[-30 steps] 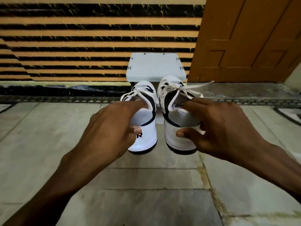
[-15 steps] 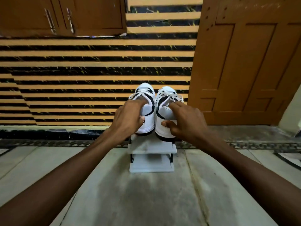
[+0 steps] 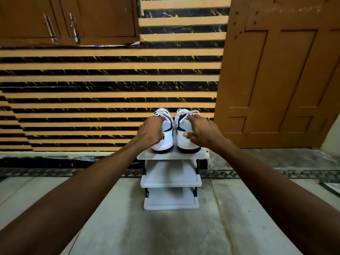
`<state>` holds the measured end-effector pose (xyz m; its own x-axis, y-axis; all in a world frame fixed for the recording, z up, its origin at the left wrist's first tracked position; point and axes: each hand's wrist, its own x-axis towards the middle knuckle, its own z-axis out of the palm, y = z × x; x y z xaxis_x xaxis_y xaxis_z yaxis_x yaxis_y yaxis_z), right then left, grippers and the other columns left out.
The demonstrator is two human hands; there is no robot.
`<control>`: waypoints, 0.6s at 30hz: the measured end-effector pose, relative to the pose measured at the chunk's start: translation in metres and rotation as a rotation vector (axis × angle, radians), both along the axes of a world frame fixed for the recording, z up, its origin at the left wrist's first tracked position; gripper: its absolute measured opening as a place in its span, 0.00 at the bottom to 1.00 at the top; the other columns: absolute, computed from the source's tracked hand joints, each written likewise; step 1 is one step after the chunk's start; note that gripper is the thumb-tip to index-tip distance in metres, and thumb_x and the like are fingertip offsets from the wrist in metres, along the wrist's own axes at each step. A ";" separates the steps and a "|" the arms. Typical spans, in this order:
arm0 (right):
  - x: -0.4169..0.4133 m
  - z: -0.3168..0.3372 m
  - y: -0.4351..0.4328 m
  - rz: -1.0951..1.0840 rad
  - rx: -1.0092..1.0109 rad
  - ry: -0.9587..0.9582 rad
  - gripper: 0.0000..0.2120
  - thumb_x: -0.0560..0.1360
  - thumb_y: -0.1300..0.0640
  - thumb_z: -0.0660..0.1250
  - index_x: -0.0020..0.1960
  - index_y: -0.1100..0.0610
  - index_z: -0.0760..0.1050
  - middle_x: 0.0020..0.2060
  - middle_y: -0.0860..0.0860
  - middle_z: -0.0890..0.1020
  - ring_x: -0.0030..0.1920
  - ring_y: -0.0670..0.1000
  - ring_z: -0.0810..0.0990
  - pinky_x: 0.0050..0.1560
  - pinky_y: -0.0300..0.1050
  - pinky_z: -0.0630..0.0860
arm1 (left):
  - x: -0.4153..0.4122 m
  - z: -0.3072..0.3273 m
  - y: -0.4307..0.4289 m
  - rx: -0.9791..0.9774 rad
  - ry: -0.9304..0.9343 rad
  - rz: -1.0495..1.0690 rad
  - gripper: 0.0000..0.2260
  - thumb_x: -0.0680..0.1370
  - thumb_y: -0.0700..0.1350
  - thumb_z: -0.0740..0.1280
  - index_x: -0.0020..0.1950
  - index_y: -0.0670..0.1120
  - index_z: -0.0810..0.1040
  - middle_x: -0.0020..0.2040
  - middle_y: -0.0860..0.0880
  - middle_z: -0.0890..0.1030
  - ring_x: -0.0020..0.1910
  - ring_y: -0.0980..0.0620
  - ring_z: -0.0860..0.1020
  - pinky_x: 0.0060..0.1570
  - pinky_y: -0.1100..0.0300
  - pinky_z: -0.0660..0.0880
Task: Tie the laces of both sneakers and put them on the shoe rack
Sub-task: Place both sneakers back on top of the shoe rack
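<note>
Two white sneakers with black trim stand side by side, heels toward me, on the top shelf of a small grey shoe rack [image 3: 201, 155]. My left hand [image 3: 150, 132] grips the heel collar of the left sneaker [image 3: 166, 142], thumb pressed on the back. My right hand [image 3: 202, 132] grips the right sneaker [image 3: 183, 140] the same way, fingers hooked into its opening. White laces show at the tongues of both shoes; the knots are partly hidden by my fingers. Both soles rest on the shelf.
The rack has two lower shelves [image 3: 171, 176] and stands on the stone floor against a wall of orange and black stripes [image 3: 92, 100]. A wooden door [image 3: 279, 80] is at the right, brown cabinet doors [image 3: 70, 19] at the upper left.
Both hands carried the sneakers from the floor up and forward onto the rack's top shelf. My view has risen and pulled back, so the lower shelves now show.
</note>
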<state>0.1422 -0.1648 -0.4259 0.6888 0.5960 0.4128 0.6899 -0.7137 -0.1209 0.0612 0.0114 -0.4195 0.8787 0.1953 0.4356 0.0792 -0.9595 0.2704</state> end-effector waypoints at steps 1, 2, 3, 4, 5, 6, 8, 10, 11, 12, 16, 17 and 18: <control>0.004 -0.002 0.002 0.000 -0.005 0.002 0.28 0.74 0.45 0.69 0.70 0.53 0.67 0.65 0.52 0.75 0.59 0.58 0.78 0.53 0.51 0.74 | 0.003 -0.002 0.003 0.002 0.008 0.010 0.18 0.70 0.36 0.70 0.59 0.45 0.79 0.54 0.44 0.82 0.53 0.41 0.80 0.47 0.53 0.78; 0.007 -0.003 0.004 0.000 -0.010 0.005 0.28 0.74 0.45 0.69 0.70 0.53 0.67 0.65 0.52 0.75 0.59 0.58 0.78 0.53 0.51 0.74 | 0.005 -0.004 0.005 0.000 0.016 0.017 0.18 0.70 0.36 0.70 0.60 0.45 0.78 0.54 0.44 0.82 0.53 0.42 0.80 0.47 0.53 0.78; 0.010 -0.005 0.005 -0.001 -0.015 0.008 0.28 0.74 0.45 0.69 0.70 0.53 0.67 0.65 0.53 0.75 0.59 0.58 0.78 0.52 0.51 0.73 | 0.007 -0.005 0.008 -0.005 0.022 0.024 0.18 0.71 0.36 0.70 0.60 0.45 0.78 0.54 0.44 0.82 0.52 0.42 0.80 0.46 0.54 0.77; 0.013 -0.006 0.007 -0.001 -0.017 0.009 0.28 0.74 0.45 0.69 0.70 0.54 0.67 0.65 0.53 0.75 0.59 0.58 0.77 0.50 0.50 0.73 | 0.009 -0.006 0.011 -0.009 0.027 0.029 0.18 0.71 0.36 0.70 0.60 0.45 0.78 0.54 0.43 0.82 0.52 0.42 0.80 0.46 0.54 0.77; 0.015 -0.007 0.009 0.000 -0.015 0.008 0.28 0.74 0.45 0.69 0.70 0.54 0.67 0.65 0.53 0.75 0.59 0.58 0.78 0.49 0.49 0.72 | 0.010 -0.006 0.014 -0.016 0.029 0.035 0.18 0.71 0.36 0.70 0.60 0.45 0.79 0.54 0.43 0.82 0.52 0.42 0.80 0.46 0.54 0.77; 0.017 -0.009 0.012 0.005 -0.009 0.004 0.28 0.74 0.45 0.69 0.70 0.54 0.67 0.65 0.53 0.75 0.59 0.58 0.78 0.47 0.48 0.71 | 0.012 -0.007 0.018 -0.026 0.029 0.035 0.18 0.71 0.35 0.70 0.60 0.45 0.78 0.54 0.43 0.82 0.51 0.43 0.80 0.46 0.54 0.78; 0.018 -0.011 0.018 0.019 0.013 -0.007 0.28 0.74 0.45 0.68 0.70 0.54 0.67 0.66 0.53 0.75 0.58 0.58 0.78 0.47 0.48 0.72 | 0.014 -0.007 0.023 -0.042 0.034 0.025 0.19 0.71 0.35 0.71 0.62 0.44 0.78 0.55 0.43 0.82 0.52 0.43 0.80 0.47 0.56 0.77; 0.017 -0.015 0.023 0.031 0.018 -0.021 0.27 0.74 0.45 0.68 0.69 0.54 0.67 0.66 0.53 0.74 0.57 0.58 0.78 0.46 0.48 0.73 | 0.015 -0.006 0.024 -0.047 0.045 -0.001 0.20 0.71 0.35 0.71 0.63 0.44 0.77 0.56 0.43 0.82 0.53 0.44 0.80 0.46 0.59 0.75; 0.017 -0.017 0.025 0.031 0.022 -0.026 0.27 0.74 0.45 0.68 0.69 0.54 0.67 0.66 0.53 0.75 0.57 0.58 0.79 0.46 0.48 0.73 | 0.015 -0.006 0.024 -0.042 0.050 -0.013 0.20 0.72 0.35 0.71 0.63 0.44 0.77 0.57 0.43 0.82 0.54 0.44 0.80 0.47 0.59 0.74; 0.016 -0.019 0.024 0.030 0.031 -0.030 0.26 0.74 0.46 0.68 0.68 0.55 0.68 0.66 0.53 0.75 0.56 0.58 0.79 0.45 0.47 0.73 | 0.015 -0.006 0.024 -0.036 0.060 -0.026 0.21 0.72 0.35 0.72 0.64 0.44 0.77 0.58 0.43 0.81 0.55 0.44 0.80 0.48 0.59 0.73; 0.013 -0.027 0.021 0.014 0.041 -0.064 0.24 0.74 0.47 0.68 0.66 0.54 0.69 0.64 0.52 0.76 0.53 0.58 0.79 0.46 0.49 0.76 | 0.015 -0.008 0.022 0.010 0.071 -0.034 0.21 0.72 0.36 0.72 0.64 0.46 0.76 0.58 0.44 0.81 0.55 0.44 0.80 0.48 0.60 0.73; 0.012 -0.028 0.020 0.008 0.040 -0.064 0.24 0.74 0.47 0.68 0.67 0.53 0.68 0.65 0.52 0.75 0.54 0.58 0.79 0.46 0.50 0.76 | 0.015 -0.010 0.021 0.023 0.067 -0.026 0.20 0.71 0.36 0.71 0.63 0.47 0.76 0.58 0.44 0.82 0.54 0.45 0.80 0.46 0.60 0.73; 0.011 -0.028 0.020 0.002 0.038 -0.060 0.25 0.74 0.47 0.69 0.68 0.53 0.68 0.65 0.52 0.75 0.55 0.58 0.79 0.47 0.50 0.75 | 0.016 -0.012 0.020 0.033 0.068 -0.016 0.20 0.71 0.36 0.71 0.62 0.47 0.77 0.57 0.45 0.82 0.54 0.45 0.80 0.46 0.59 0.75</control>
<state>0.1530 -0.1446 -0.4538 0.6610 0.5799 0.4761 0.6979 -0.7082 -0.1063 0.0771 0.0312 -0.4311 0.9095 0.1676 0.3805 0.0811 -0.9691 0.2329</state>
